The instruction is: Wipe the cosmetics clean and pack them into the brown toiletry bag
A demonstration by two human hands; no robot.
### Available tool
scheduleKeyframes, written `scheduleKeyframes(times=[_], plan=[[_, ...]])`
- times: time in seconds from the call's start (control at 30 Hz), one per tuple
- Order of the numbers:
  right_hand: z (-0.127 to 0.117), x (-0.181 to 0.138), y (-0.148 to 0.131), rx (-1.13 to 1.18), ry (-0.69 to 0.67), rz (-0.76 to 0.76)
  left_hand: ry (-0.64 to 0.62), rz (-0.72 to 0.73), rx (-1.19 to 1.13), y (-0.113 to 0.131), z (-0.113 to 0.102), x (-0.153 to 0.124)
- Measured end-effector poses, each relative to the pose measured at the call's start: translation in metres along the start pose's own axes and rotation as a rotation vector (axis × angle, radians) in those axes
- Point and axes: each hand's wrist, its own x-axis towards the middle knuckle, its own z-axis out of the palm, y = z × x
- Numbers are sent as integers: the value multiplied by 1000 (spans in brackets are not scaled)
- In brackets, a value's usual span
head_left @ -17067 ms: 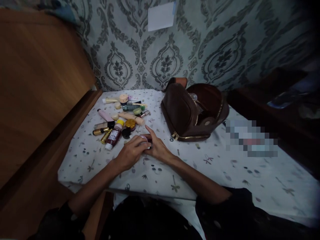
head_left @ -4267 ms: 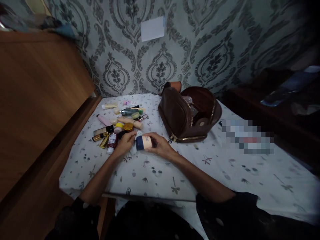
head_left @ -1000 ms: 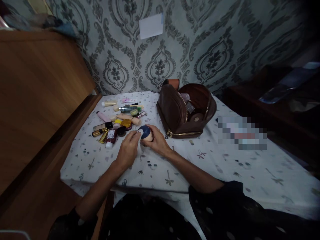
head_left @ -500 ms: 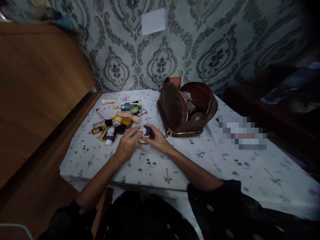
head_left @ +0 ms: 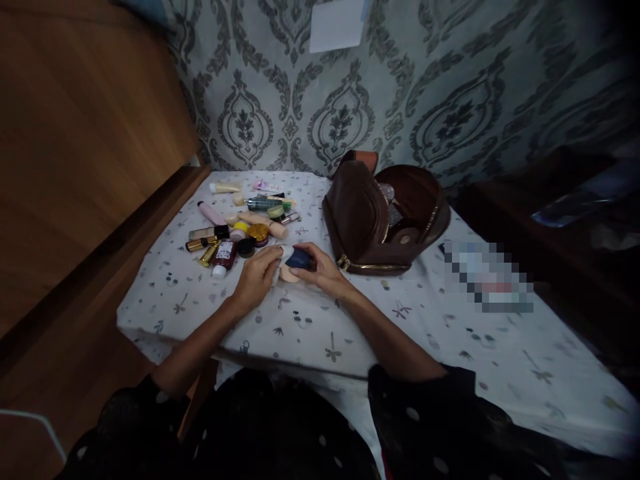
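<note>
My right hand is closed around a dark blue rounded case, which looks like a cosmetic compact. A beige part shows at its lower side; I cannot tell whether it belongs to the case. Pinched in my left hand is a thin white wipe, touching the case's left side. Close to my left hand lie a black-lidded jar, a dark red bottle with a white cap and an amber jar.
Several tubes and bottles, including a pink tube and a green-grey bottle, lie at the back left. An unzipped brown bag with items inside stands right of centre. A wooden cabinet borders the left; a blurred-out object lies right.
The blue case has turned, so more of its dark surface and the beige part show. The white wipe now sits at its left side. The whole view has shifted slightly.
</note>
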Motion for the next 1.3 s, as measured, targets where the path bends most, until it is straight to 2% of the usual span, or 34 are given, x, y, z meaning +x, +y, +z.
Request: scheduleKeyframes(times=[0.33, 0.43, 0.67, 0.83, 0.9, 1.03, 1.13, 1.2, 1.3], plan=[[-9, 3, 6, 87, -8, 77, -41, 188, 70, -1, 6, -14], [-11, 3, 6, 91, -8, 48, -52, 169, 47, -3, 6, -13], [-16, 1, 4, 180, -102, 43, -51, -63, -161, -16, 4, -1], [-17, -1, 2, 273, -158, 84, -21, -428, -537, -33, 5, 0], [-16, -2, 0, 318, -164, 106, -20, -502, -603, -37, 7, -1], [-13, -1, -3, 387, -101, 115, -35, -575, -716, -37, 12, -3], [-8, 2, 0, 399, -42, 56, -55, -655, -917, -30, 14, 0], [-5, 4, 2, 391, 0, 27, -92, -697, -1054, -25, 15, 1], [-1, 7, 3, 330, 92, -3, -170, -727, -1140, -17, 19, 0]])
